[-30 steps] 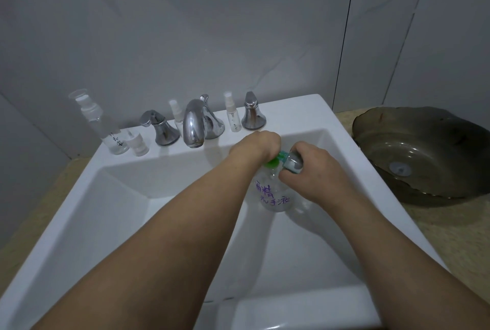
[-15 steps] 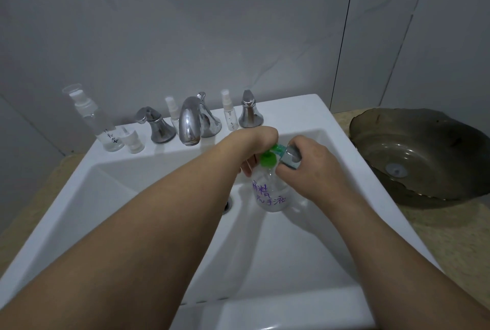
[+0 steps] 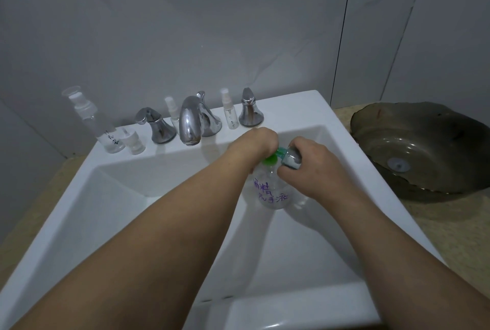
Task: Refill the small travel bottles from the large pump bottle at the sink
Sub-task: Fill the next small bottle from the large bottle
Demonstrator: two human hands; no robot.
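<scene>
**A:** Both hands are over the basin, toward the sink's point(image 3: 344, 128) back right corner, and the large pump bottle point(image 3: 271, 191) stands there between them, upright, purple writing facing us.

**B:** The left hand point(image 3: 253, 144) is curled over the green pump head point(image 3: 270, 161); whether it's pressing down, I can't tell from here.

**A:** The right hand point(image 3: 307, 167) has its fingers wrapped round a small travel bottle point(image 3: 291, 158), tipped on its side, long axis running left to right, mouth end toward the nozzle.

**B:** That's the relation that matters. Nozzle points right, bottle mouth points left, and they look just about touching. I'd judge the next pump only lands if those stay lined up.

**A:** The right hand is the nearer one for any correction. If the little bottle tilts off, liquid goes into the basin.

**B:** Along the back edge, a tall clear bottle point(image 3: 102, 128) at the left corner, a short one point(image 3: 134, 141) beside it, and two slim spray bottles point(image 3: 230, 114) flanking the faucet point(image 3: 189, 122).
</scene>
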